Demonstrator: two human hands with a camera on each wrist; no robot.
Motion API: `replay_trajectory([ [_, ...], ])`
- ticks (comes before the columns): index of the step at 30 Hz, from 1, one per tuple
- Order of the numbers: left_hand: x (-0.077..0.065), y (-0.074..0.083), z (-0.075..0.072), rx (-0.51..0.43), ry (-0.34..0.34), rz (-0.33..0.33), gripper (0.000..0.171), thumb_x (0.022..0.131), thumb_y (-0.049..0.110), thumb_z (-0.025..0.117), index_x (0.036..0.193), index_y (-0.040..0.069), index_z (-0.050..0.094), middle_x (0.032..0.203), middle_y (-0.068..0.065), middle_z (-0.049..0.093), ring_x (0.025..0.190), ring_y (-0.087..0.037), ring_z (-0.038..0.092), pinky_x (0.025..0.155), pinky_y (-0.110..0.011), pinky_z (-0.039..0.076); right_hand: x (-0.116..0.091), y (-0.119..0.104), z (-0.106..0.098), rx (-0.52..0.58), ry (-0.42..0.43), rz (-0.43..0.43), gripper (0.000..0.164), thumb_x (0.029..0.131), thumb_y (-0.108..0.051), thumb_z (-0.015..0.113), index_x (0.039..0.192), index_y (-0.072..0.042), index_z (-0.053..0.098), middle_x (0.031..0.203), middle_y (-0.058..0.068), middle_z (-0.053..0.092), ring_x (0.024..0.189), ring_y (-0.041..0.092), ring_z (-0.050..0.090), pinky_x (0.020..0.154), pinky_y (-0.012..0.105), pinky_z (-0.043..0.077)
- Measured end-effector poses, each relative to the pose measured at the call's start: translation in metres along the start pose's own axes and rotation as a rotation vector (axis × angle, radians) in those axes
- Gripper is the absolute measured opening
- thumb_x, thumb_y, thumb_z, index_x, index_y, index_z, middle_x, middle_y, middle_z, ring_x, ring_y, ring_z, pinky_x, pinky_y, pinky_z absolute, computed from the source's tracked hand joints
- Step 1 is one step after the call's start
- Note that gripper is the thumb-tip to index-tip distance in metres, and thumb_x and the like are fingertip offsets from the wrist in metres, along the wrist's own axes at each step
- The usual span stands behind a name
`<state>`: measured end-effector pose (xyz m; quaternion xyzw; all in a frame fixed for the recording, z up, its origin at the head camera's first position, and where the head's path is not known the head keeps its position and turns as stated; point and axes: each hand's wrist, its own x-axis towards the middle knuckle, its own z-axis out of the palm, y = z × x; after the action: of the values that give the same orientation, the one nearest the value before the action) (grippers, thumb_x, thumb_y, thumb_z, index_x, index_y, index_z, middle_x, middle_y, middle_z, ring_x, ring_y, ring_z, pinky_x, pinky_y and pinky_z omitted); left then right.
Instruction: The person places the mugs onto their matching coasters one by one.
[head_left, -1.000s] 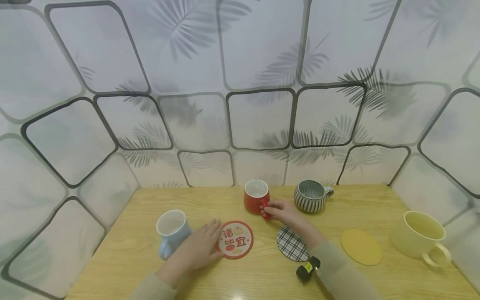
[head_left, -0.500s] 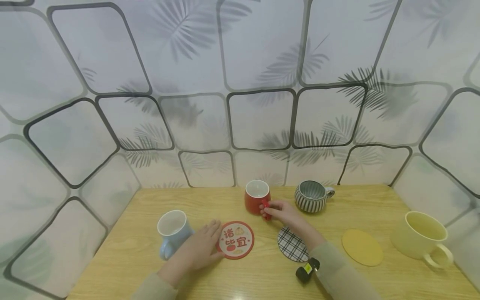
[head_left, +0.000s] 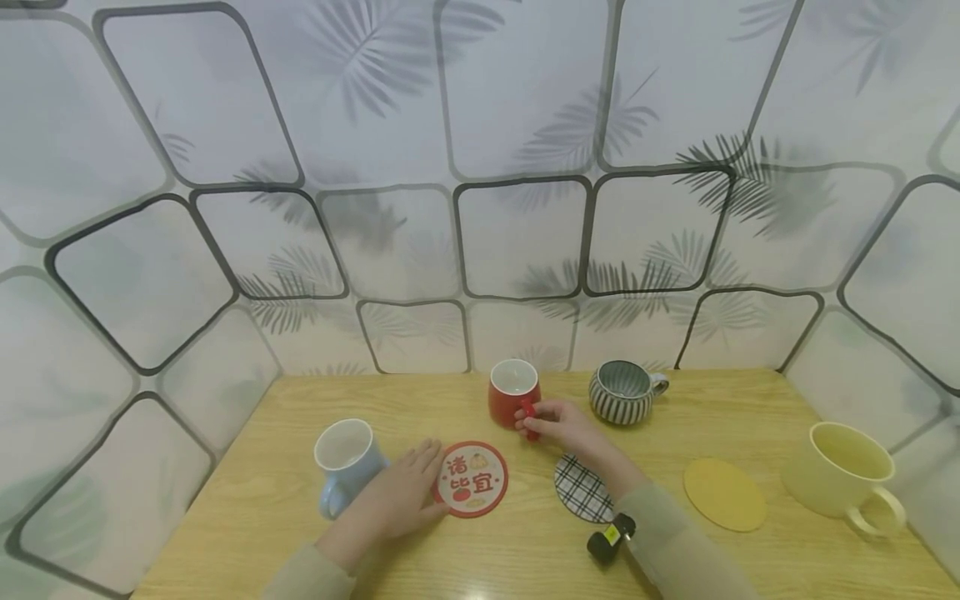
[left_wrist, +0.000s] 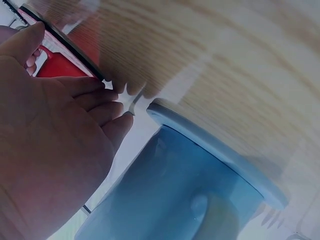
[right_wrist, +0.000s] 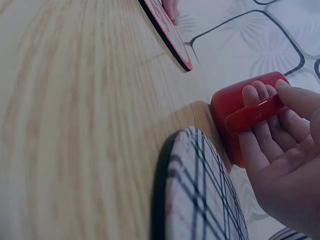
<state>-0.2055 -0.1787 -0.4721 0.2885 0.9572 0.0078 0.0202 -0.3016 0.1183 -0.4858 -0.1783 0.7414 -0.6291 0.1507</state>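
A red mug (head_left: 509,402) with a white inside stands upright at the back middle of the table. My right hand (head_left: 561,423) holds its handle, with fingers through the loop and thumb on the outside, as the right wrist view shows. My left hand (head_left: 401,492) lies with fairly straight fingers at the left edge of a round red-rimmed coaster (head_left: 472,479) with printed characters. The thumb is at the coaster's near side. Close to the left of this hand stands a light blue mug (head_left: 347,458). A black-and-white checked coaster (head_left: 583,490) lies partly beneath the right forearm in the head view.
A striped grey cup (head_left: 621,393) stands right of the red mug. Farther right are a plain yellow coaster (head_left: 724,493) and a large pale yellow mug (head_left: 838,471). Patterned cloth (head_left: 525,242) rises behind the wooden table (head_left: 247,500) and along its sides.
My right hand and wrist have shifted very slightly left, still gripping the red mug's handle. The left hand, mugs and coasters stay where they were.
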Motion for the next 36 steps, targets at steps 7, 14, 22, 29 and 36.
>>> replay_trajectory([
  [7, -0.001, 0.000, 0.000, -0.011, -0.007, -0.011, 0.081, 0.090, 0.054, 0.051, 0.144, -0.002, 0.031, 0.152, -0.019, 0.027, 0.140, -0.034, 0.026, 0.115, -0.047, 0.026, 0.003, 0.002, 0.004, -0.026, 0.035, 0.027, 0.029, 0.085, -0.018, 0.070, 0.105, 0.003, 0.069, 0.096, 0.009, 0.073, 0.091, 0.015, 0.067, 0.083, 0.031, 0.056],
  [14, -0.001, 0.000, 0.001, -0.016, -0.015, -0.016, 0.081, 0.090, 0.055, 0.050, 0.145, -0.002, 0.031, 0.152, -0.019, 0.027, 0.141, -0.033, 0.026, 0.115, -0.047, 0.025, 0.004, 0.001, 0.012, -0.029, 0.052, 0.012, 0.029, 0.082, -0.019, 0.073, 0.099, 0.005, 0.070, 0.087, 0.007, 0.074, 0.083, 0.012, 0.068, 0.075, 0.027, 0.056],
  [22, 0.000, -0.001, 0.003, -0.021, -0.017, -0.020, 0.081, 0.090, 0.056, 0.048, 0.145, -0.001, 0.030, 0.153, -0.018, 0.026, 0.141, -0.032, 0.025, 0.115, -0.046, 0.024, 0.005, 0.002, 0.021, -0.017, 0.109, 0.026, 0.025, 0.080, -0.020, 0.075, 0.094, 0.001, 0.073, 0.083, 0.004, 0.074, 0.080, 0.009, 0.066, 0.073, 0.024, 0.055],
  [29, 0.000, 0.000, 0.001, -0.020, -0.017, -0.020, 0.081, 0.090, 0.056, 0.049, 0.145, -0.001, 0.030, 0.152, -0.018, 0.026, 0.141, -0.032, 0.025, 0.115, -0.046, 0.024, 0.004, 0.001, 0.025, -0.032, 0.152, 0.018, 0.023, 0.080, -0.016, 0.075, 0.094, 0.002, 0.073, 0.083, 0.006, 0.074, 0.077, 0.009, 0.064, 0.073, 0.027, 0.056],
  [36, -0.001, 0.001, -0.001, -0.024, -0.018, -0.023, 0.081, 0.090, 0.056, 0.050, 0.145, -0.001, 0.031, 0.152, -0.018, 0.027, 0.141, -0.032, 0.025, 0.115, -0.046, 0.025, 0.005, 0.006, 0.027, -0.018, 0.198, 0.015, 0.027, 0.078, -0.023, 0.077, 0.095, -0.002, 0.073, 0.083, 0.005, 0.074, 0.079, 0.010, 0.067, 0.071, 0.025, 0.056],
])
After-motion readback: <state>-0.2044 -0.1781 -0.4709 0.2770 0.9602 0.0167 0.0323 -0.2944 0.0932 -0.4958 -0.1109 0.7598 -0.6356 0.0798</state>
